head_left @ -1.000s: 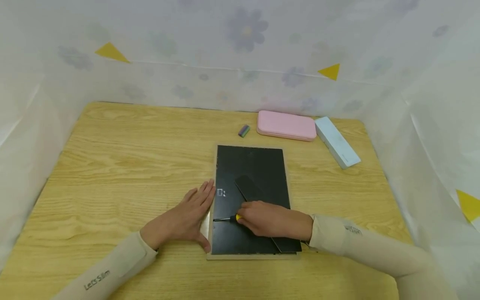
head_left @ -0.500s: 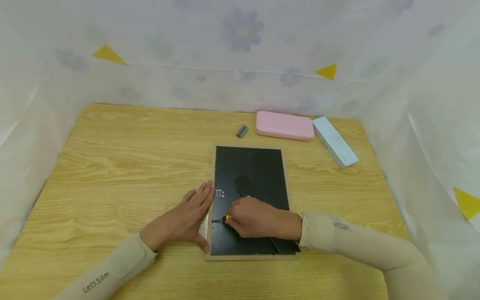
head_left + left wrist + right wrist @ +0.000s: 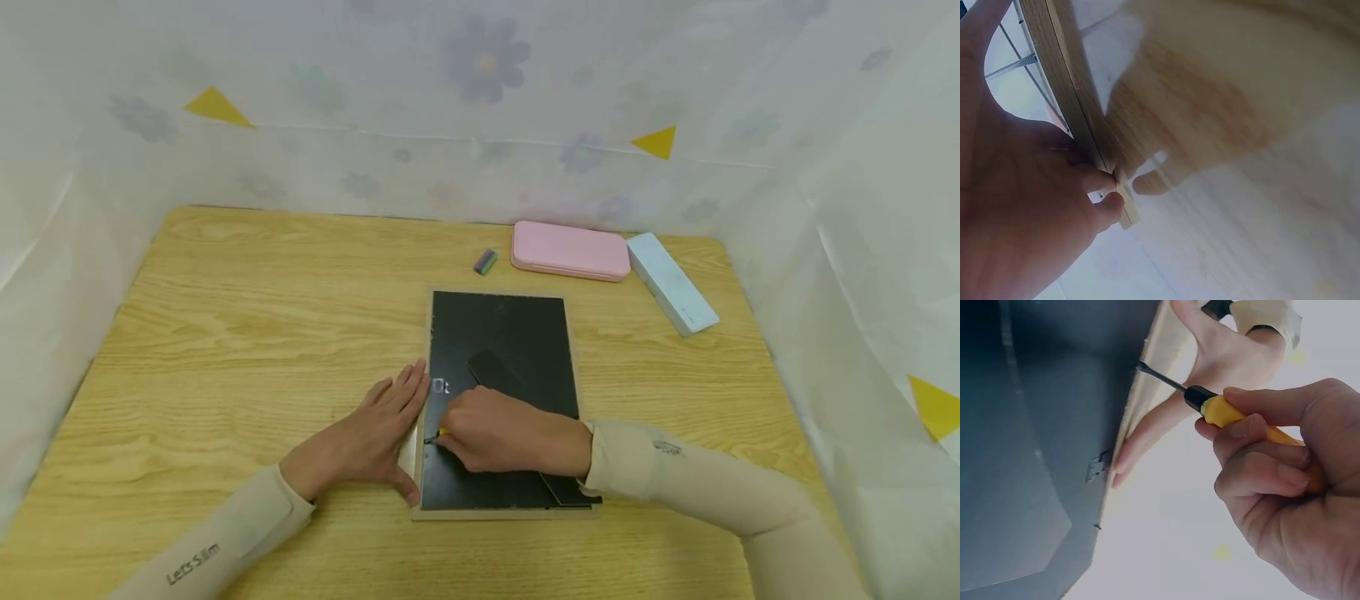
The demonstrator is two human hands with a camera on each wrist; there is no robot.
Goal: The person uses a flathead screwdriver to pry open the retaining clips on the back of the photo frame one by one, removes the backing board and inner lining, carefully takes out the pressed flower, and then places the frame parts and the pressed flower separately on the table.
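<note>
A picture frame (image 3: pixel 517 514) lies face down on the table, its black backing board (image 3: pixel 498 321) upward. A hinged stand leg (image 3: pixel 489 367) slants across the board, partly under my right forearm. My right hand (image 3: pixel 491 429) grips a yellow-and-black screwdriver (image 3: pixel 1219 411). In the right wrist view its flat metal tip is at the board's left edge, beside the wooden rim. My left hand (image 3: pixel 375 433) rests along the frame's left side, thumb spread and fingers straight against the rim. The left wrist view shows its fingertips touching the wooden edge (image 3: pixel 1066 75).
Beyond the frame on the wooden table (image 3: pixel 285 283) lie a pink case (image 3: pixel 572 248), a light blue box (image 3: pixel 672 285) and a small purple-and-green block (image 3: pixel 485 262). A pale flowered curtain (image 3: pixel 420 92) hangs behind and at both sides.
My right hand has moved left along the board with the screwdriver, closer to the frame's left edge, and now hides more of its shaft in the head view. My left hand stays put.
</note>
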